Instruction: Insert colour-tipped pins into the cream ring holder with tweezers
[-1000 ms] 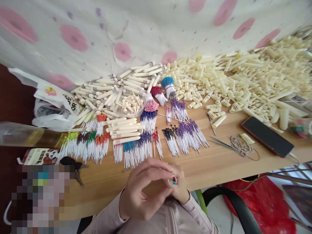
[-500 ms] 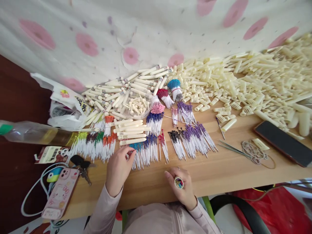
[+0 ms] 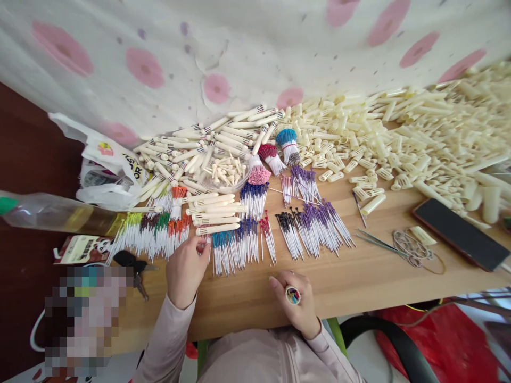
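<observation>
My left hand [image 3: 188, 272] is at the row of refills, its fingertips pinched together beside the blue-topped refills [image 3: 227, 252]; what lies between the fingers is too small to make out. In my right hand [image 3: 297, 302] is a cream pen barrel [image 3: 293, 295], its open end facing up with several coloured tips inside. White refills with orange tops [image 3: 179, 230], black tops [image 3: 288, 234] and purple tops [image 3: 319, 229] lie in groups. Assembled cream pens [image 3: 217, 230] are stacked just beyond my left hand.
A big pile of cream plastic parts [image 3: 419, 138] covers the back right. Tweezers [image 3: 381, 242], rubber bands [image 3: 411, 247] and a black phone [image 3: 461, 234] lie at the right. A bottle [image 3: 59, 213], a plastic bag [image 3: 107, 170] and keys [image 3: 138, 274] are at the left.
My left hand has moved a little to the left, away from the blue-topped refills. My right hand still holds the barrel in nearly the same place.
</observation>
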Demonstrator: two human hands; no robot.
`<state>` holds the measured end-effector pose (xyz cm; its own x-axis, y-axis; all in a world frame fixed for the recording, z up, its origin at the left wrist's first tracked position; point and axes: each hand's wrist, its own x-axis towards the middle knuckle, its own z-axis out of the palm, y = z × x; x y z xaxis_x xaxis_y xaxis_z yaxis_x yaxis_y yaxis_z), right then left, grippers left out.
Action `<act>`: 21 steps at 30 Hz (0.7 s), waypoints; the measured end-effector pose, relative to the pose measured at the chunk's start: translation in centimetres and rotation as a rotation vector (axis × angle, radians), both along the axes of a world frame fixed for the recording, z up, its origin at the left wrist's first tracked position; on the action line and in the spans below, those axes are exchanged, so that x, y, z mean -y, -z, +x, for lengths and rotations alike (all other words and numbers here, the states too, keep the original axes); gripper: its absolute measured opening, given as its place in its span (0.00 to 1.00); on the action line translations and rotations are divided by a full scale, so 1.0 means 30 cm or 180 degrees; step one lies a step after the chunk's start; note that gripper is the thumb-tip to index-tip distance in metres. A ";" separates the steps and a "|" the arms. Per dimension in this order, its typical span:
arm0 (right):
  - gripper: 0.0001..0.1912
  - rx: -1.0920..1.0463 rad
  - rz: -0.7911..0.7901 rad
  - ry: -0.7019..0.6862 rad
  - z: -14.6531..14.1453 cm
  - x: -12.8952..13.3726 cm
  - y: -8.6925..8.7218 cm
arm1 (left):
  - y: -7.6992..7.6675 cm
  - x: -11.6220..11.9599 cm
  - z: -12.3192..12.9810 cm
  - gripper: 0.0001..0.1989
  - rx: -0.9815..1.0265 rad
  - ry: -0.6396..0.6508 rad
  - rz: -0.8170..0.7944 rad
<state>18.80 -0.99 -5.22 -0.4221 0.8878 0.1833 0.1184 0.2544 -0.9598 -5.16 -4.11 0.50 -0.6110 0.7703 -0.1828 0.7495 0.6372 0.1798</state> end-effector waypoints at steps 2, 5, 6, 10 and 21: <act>0.22 0.0013 -0.0004 0.0019 -0.001 0.001 -0.002 | 0.007 -0.008 -0.001 0.10 -0.0018 -0.0017 -0.0026; 0.23 0.0031 -0.0010 0.0037 -0.001 0.002 -0.004 | 0.010 -0.019 -0.007 0.11 -0.0052 -0.0055 -0.0040; 0.23 0.0037 -0.0014 0.0043 -0.001 0.002 -0.005 | 0.010 -0.022 -0.008 0.11 -0.0068 -0.0071 -0.0035; 0.24 0.0052 -0.0017 0.0043 -0.001 0.001 -0.005 | 0.012 -0.038 -0.006 0.13 -0.0131 -0.0115 0.0018; 0.23 -0.0018 0.0037 -0.0016 0.005 0.003 0.006 | 0.009 -0.085 -0.029 0.16 -0.0131 0.0070 0.0217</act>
